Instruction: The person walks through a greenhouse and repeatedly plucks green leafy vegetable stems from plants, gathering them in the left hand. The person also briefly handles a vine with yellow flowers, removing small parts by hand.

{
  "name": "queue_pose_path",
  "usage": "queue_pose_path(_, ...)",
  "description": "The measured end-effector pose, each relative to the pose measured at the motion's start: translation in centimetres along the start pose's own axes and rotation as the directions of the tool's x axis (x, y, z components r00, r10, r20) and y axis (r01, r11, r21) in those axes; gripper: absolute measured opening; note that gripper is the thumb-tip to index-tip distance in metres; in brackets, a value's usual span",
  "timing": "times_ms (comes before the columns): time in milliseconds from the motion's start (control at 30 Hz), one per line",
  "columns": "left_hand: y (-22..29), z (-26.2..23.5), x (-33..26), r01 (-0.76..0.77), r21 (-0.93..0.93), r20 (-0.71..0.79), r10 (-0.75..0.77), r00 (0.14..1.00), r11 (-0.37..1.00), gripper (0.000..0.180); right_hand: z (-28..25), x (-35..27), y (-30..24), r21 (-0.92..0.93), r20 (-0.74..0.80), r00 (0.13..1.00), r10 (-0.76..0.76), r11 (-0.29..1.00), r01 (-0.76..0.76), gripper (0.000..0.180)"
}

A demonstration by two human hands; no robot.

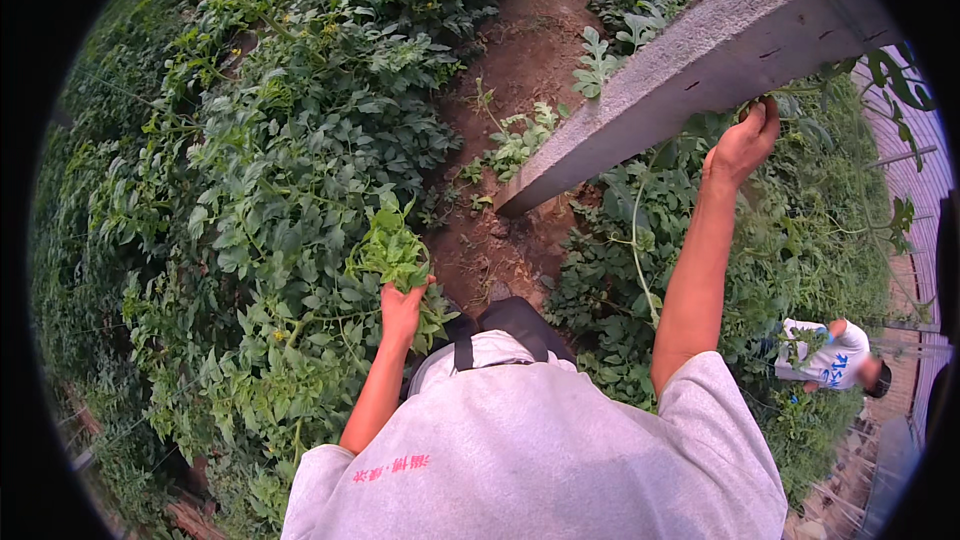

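Observation:
My left hand (402,308) is closed around a bunch of cut green leafy shoots (393,248), held out over the plant row on my left. My right hand (745,143) is raised high on the right, its fingers pinched on a thin green vine stem (640,240) that hangs down beside a grey concrete post (690,60). The tip of the stem inside my fingers is hidden.
Dense green vines (270,170) fill the left side. A brown dirt path (520,70) runs up the middle. More plants (800,230) grow on the right, where another person in a white shirt (832,358) crouches low. Wires and netting (915,180) line the far right.

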State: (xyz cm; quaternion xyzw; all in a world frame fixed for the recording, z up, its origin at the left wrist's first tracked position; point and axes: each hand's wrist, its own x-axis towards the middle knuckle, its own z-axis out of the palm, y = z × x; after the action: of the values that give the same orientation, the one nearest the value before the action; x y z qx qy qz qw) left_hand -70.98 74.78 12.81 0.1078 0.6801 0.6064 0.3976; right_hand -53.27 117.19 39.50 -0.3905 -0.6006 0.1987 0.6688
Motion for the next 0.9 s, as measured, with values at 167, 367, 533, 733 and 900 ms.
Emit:
queue_pose_path(167,1.1,0.8,3.6,-0.011,-0.092,0.012,0.012,1.000,0.996,0.020,2.3,0.9,1.0,0.017,-0.066,0.991,0.116,0.993,-0.116,0.047)
queue_pose_path(367,3.4,2.8,11.2,0.010,-0.169,0.036,-0.004,0.999,0.986,0.022,3.5,1.3,0.4,0.013,-0.110,0.984,0.143,0.990,-0.142,0.051)
queue_pose_path(533,6.9,5.2,20.2,0.073,-0.144,0.041,-0.067,0.997,0.987,0.018,2.8,2.5,1.2,0.207,-0.159,0.958,0.237,0.957,-0.203,0.051)
queue_pose_path(733,11.6,9.9,31.7,0.111,-0.145,0.139,-0.091,0.986,0.983,0.013,0.8,3.9,2.5,0.343,-0.223,0.892,0.392,0.888,-0.305,0.044)
queue_pose_path(900,14.8,13.7,38.9,0.068,-0.043,0.256,-0.055,0.965,0.997,0.015,1.5,4.1,2.1,0.342,-0.317,0.859,0.401,0.894,-0.291,0.039)
